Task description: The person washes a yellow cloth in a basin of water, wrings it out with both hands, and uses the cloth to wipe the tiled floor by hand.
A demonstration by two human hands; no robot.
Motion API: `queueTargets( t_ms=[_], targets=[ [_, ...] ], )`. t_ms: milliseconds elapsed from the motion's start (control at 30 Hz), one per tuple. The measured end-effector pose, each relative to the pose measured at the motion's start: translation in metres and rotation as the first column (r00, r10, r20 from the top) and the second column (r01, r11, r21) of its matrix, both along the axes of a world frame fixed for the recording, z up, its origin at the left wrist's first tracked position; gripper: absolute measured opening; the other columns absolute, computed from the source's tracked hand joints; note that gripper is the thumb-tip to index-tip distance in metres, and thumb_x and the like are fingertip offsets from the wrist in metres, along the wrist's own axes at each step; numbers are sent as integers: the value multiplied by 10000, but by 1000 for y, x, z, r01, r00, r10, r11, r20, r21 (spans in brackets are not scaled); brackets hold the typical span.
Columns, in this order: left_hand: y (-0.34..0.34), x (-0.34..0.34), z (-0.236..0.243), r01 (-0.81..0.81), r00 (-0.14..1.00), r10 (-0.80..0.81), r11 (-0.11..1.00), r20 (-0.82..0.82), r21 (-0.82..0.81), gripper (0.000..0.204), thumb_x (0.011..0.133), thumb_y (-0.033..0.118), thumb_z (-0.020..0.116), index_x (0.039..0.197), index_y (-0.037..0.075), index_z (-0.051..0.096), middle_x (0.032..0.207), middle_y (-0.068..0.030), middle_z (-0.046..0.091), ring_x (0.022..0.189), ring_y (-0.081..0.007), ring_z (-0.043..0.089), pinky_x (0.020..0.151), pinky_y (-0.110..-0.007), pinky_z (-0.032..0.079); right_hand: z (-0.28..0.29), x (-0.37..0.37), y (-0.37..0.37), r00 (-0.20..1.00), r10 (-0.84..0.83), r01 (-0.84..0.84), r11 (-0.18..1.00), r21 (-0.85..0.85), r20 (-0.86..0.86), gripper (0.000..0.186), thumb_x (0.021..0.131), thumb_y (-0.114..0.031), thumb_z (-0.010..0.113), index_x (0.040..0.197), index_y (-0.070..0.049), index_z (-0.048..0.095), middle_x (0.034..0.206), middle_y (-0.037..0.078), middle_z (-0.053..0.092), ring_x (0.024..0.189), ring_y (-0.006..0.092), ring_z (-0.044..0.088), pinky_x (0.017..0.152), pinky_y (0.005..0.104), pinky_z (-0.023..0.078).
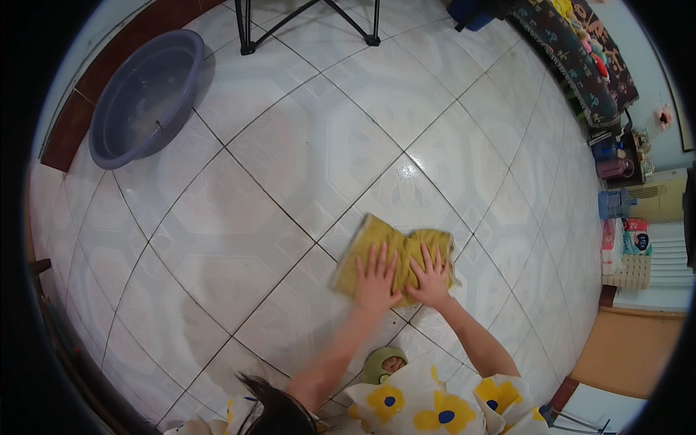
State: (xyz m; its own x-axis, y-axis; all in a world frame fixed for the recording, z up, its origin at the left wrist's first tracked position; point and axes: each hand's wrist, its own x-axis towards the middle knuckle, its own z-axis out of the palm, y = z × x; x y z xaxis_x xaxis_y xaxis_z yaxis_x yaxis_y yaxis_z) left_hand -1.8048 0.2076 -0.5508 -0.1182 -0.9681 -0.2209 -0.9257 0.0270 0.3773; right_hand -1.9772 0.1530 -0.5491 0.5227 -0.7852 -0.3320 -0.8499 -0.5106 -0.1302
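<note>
A mustard-yellow cloth lies spread on the tiled floor in front of me, creased down its middle. My left hand presses flat on its left half, fingers spread. On the right half rests my right hand, also flat with the fingers apart. The two thumbs come close together near the cloth's lower edge. Neither hand is closed round the cloth. Just below it, a green slipper with a foot in it shows beside my flowered clothing.
A purple-grey basin with liquid in it stands at the far left by the brown skirting. Dark folding legs touch the floor at the top. Along the right are a cloth-covered piece of furniture, a water bottle and a woven basket.
</note>
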Motion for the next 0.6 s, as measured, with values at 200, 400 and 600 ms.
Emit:
queueTargets(
  t_ms=[200,400,600],
  targets=[
    [-63,119,-9,-324,941,338,922,32,-210,871,671,503,583,1392,155,239,1454,-171,106,1339,-356,83,1016,-599,91,5,139,-114,979,199,-200,979,36,44,711,718,-553,542,1351,-353,286,1479,60,35,1335,387,-4,970,667,57],
    [-160,225,-23,-473,823,554,793,130,-384,797,724,449,535,1394,145,230,1451,-178,100,1333,-365,88,1007,-604,95,0,284,-220,942,328,-329,944,-2,73,666,763,-627,447,1357,-405,243,1482,31,16,1350,332,-22,983,659,6],
    [-189,241,-30,-471,790,589,763,173,-443,805,714,456,528,1383,108,247,1440,-203,117,1319,-390,108,1011,-601,94,-10,305,-236,963,198,-172,974,-147,183,640,797,-611,408,1367,-403,206,1481,35,40,1353,308,-12,987,653,-1]
  ],
)
